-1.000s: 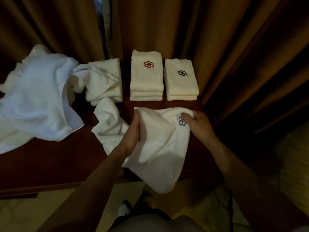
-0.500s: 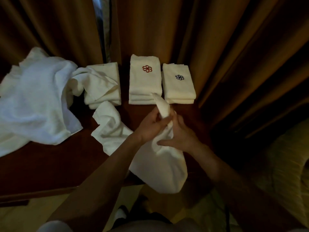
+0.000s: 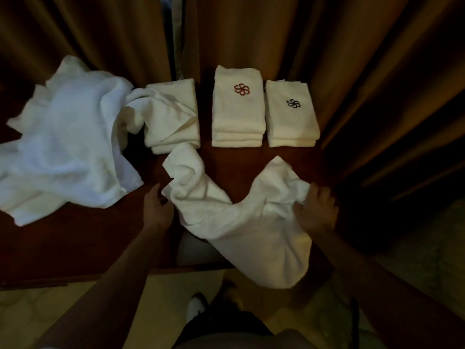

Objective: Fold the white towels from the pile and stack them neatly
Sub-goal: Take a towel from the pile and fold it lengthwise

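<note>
Dim room, brown curtains (image 3: 352, 46) behind a dark wooden table (image 3: 75, 248).

Working towel (image 3: 251, 222): white, crumpled, lying across the near part of the table, its lower end hanging over the front edge. One bunched end rises toward the left, the other toward the right, forming a rough V.

Left hand (image 3: 157, 210): at the towel's left bunched end, fingers partly curled at the cloth edge; I cannot tell whether it grips or only touches.

Right hand (image 3: 317, 212): on the towel's right end, fingers bent into gathered folds, grasping the cloth.

Far side of table: stack with red flower emblem (image 3: 239, 109); just beside it on the right, stack with dark flower emblem (image 3: 292, 114); to the left, a loosely folded stack (image 3: 173, 122). Far left: unfolded pile (image 3: 65, 147), spread wide.
</note>
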A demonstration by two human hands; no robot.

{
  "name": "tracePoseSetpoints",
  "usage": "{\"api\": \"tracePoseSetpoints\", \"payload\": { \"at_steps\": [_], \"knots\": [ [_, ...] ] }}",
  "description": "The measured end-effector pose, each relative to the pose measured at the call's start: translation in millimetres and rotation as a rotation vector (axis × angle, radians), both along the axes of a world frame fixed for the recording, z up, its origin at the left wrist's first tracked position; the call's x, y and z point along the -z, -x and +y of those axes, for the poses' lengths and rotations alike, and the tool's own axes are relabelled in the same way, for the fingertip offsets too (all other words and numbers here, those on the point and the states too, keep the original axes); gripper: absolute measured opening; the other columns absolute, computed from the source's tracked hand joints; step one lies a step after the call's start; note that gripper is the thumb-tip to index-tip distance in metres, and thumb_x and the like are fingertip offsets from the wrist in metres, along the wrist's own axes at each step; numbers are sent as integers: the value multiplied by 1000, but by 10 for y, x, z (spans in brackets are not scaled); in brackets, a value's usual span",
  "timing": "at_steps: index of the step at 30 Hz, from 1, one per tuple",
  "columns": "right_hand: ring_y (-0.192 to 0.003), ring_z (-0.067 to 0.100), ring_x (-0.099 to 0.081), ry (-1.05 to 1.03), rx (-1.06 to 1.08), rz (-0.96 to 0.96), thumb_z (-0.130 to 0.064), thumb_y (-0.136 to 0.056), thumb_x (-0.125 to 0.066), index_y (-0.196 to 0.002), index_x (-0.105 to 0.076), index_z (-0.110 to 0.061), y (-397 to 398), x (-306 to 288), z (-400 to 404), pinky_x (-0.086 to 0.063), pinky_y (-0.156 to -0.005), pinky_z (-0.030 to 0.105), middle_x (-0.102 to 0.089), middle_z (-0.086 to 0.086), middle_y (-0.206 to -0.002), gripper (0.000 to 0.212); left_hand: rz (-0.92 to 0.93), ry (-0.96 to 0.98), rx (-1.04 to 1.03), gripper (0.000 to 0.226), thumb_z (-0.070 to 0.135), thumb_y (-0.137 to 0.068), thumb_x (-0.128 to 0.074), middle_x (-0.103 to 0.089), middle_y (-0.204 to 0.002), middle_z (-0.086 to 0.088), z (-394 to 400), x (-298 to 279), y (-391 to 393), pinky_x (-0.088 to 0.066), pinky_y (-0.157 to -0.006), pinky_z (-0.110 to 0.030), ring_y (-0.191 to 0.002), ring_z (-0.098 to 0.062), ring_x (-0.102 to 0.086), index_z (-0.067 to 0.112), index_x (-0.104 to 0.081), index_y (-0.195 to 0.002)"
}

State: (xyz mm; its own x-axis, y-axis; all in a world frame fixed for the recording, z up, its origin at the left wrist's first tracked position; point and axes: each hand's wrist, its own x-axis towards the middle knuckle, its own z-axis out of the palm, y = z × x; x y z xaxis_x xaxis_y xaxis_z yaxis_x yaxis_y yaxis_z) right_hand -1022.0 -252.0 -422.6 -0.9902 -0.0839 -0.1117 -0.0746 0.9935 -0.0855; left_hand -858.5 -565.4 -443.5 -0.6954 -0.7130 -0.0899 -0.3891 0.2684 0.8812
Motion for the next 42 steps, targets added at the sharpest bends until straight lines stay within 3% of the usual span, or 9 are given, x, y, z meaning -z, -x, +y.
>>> {"api": "tracePoseSetpoints", "payload": {
  "at_steps": [2, 4, 8, 12, 18, 24, 29, 37, 42],
  "knots": [
    [-127, 38, -47, 19, -291, 206, -42, -89, -56, -138, -49, -13, -128, -68, -135, -40, -101, 48, -47, 17, -140, 58, -44, -70, 3, 20, 7, -94, -63, -63, -105, -5, -8, -46, 168, -43, -86, -36, -94, 12, -58, 17, -60, -110],
    [-107, 29, -62, 163, -713, 286, -37, -91, -50, -116, -66, -14, -392, -21, -260, -52, -87, 42, -64, 12, -117, 38, -178, -101, 53, 53, 19, -93, -66, -56, -133, -15, -55, -1, 323, -42, -101, -40, -123, -15, -54, 5, -46, -141],
    [-86, 20, -61, 358, -1078, 30, -31, -90, -58, -97, -69, -12, -868, 300, -269, -54, -67, 38, -66, 8, -96, 23, -482, 1, 110, 44, 30, -95, -61, -62, -126, -16, -136, 119, 460, -48, -96, -42, -115, -35, -59, 7, -53, -132],
    [-130, 30, -48, 331, -821, 28, -46, -98, -44, -136, -48, -2, -877, 516, -254, -32, -113, 38, -55, 19, -136, 58, -383, -166, 16, 33, 30, -91, -68, -69, -99, -10, -108, 84, 262, -48, -79, -36, -100, -31, -66, 2, -69, -107],
    [-149, 29, -18, 291, -412, -147, -75, -81, -31, -156, -6, -6, -510, 327, -443, -12, -120, 44, -11, 15, -164, 105, -350, -451, -66, 31, 31, -88, -72, -70, -99, -10, -208, -80, -350, -57, -82, -42, -91, -28, -68, 5, -66, -103],
    [-151, 35, -2, 241, -246, -253, -54, -94, -53, -157, 4, -13, -412, 312, -639, -12, -119, 47, 7, 9, -165, 95, -729, 14, -7, 32, 43, -90, -62, -68, -79, -6, -383, -233, -871, -45, -64, -31, -72, -22, -65, 12, -71, -90],
    [-148, 43, -2, 213, -118, -245, -55, -92, -57, -157, 4, -20, -467, 248, -824, -24, -115, 53, 15, 7, -164, 96, -1135, 378, 132, 61, 67, -91, -46, -64, -117, -3, -265, -276, -956, -37, -102, -41, -111, -24, -60, 18, -56, -126],
    [-149, 37, -9, -116, -270, -176, -73, -92, -31, -156, -9, -26, -671, 402, -619, -22, -114, 55, -3, 12, -164, 83, -398, 710, 83, 56, 42, -85, -58, -59, -112, -21, 66, -96, -573, -50, -73, -45, -98, -40, -56, 3, -55, -125],
    [-147, 39, -13, -165, -185, -241, -73, -91, -34, -155, -12, -26, -499, 324, -444, -25, -112, 55, -6, 13, -163, 83, -494, 718, 259, 70, 23, -89, -64, -43, -148, -15, -96, -54, -119, -39, -104, -50, -132, -36, -42, 13, -34, -151]
  ]
}}
